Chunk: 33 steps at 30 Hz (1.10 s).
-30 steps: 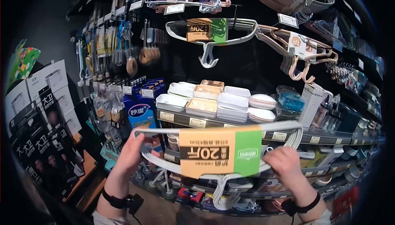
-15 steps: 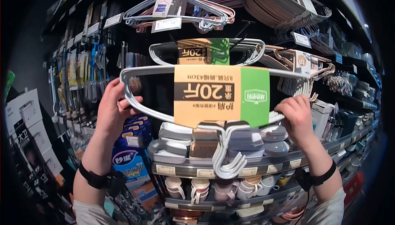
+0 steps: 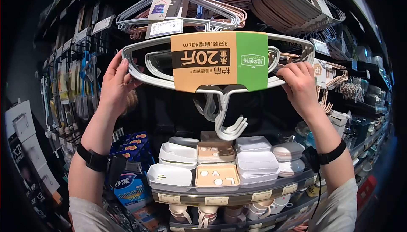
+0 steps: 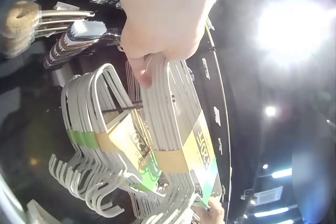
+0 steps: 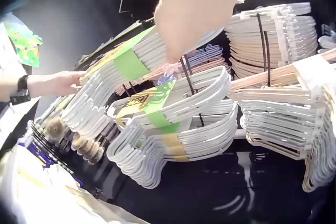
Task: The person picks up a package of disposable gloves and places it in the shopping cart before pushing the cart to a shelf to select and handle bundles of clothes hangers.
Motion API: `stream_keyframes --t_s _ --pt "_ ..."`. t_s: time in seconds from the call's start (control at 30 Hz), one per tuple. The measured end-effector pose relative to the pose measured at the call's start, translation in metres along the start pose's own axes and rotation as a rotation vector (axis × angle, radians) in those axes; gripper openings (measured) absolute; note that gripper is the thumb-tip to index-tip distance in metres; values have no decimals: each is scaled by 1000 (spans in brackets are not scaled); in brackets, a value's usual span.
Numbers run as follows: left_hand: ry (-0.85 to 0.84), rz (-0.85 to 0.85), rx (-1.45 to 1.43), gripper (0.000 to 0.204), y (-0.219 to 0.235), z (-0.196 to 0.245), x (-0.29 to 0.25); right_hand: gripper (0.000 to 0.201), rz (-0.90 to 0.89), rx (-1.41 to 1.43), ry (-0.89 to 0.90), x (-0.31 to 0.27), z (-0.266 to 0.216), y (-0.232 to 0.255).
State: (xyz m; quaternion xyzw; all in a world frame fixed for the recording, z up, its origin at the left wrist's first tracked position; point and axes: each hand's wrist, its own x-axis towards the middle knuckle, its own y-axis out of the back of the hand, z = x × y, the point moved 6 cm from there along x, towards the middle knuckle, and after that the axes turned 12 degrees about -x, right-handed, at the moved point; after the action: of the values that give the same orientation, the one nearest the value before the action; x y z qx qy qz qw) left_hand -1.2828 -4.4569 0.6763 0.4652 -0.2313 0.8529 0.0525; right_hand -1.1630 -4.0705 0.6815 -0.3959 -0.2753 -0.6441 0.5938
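Observation:
A pack of white clothes hangers [image 3: 203, 62], upside down with hooks pointing down, is held up between my two hands at chest-to-face height. An orange and green cardboard sleeve wraps its middle. My left hand [image 3: 113, 83] grips the left end, thumb on the near side. At the right end, my right hand [image 3: 300, 83] pinches the lower bar beside the sleeve. Behind it, similar packs of white hangers [image 5: 184, 109] hang on a rack prong, partly hidden by the held pack in the head view. In the left wrist view the hanging packs [image 4: 86, 111] are beside the held one.
Grey-white hangers with a paper label [image 3: 182, 9] hang above, pinkish ones [image 3: 288, 7] at the upper right. White and tan soap dishes [image 3: 216, 175] stand on the shelf below, with mugs [image 3: 207, 215] under them. Brushes [image 3: 82, 96] hang at the left.
Both hands have raised the hanger pack from low over the shelf up to the hanging packs, which it now overlaps in the head view. The grip stays at both ends.

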Motion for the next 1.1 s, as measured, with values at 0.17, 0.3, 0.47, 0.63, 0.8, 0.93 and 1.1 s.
stream_keyframes --t_s 0.17,0.3,0.47,0.63,0.8,0.93,1.1 --pt "-51 -18 -8 41 -4 -3 19 31 27 -30 9 5 1 -20" --pt "-72 -19 -8 41 -9 -7 25 32 39 -10 -15 6 3 -34" --pt "-86 -12 15 39 -12 -15 35 33 17 21 -40 4 3 -51" --pt "-42 -20 17 38 -8 -27 44 29 -35 49 -34 2 4 -64" --pt "42 32 84 36 -4 -40 46 25 -82 105 7 1 4 -70" --pt "106 81 128 37 5 -50 51 28 -144 182 60 -2 -1 -73" --pt "152 111 145 38 15 -63 62 43 -79 48 19 2 -3 -75"
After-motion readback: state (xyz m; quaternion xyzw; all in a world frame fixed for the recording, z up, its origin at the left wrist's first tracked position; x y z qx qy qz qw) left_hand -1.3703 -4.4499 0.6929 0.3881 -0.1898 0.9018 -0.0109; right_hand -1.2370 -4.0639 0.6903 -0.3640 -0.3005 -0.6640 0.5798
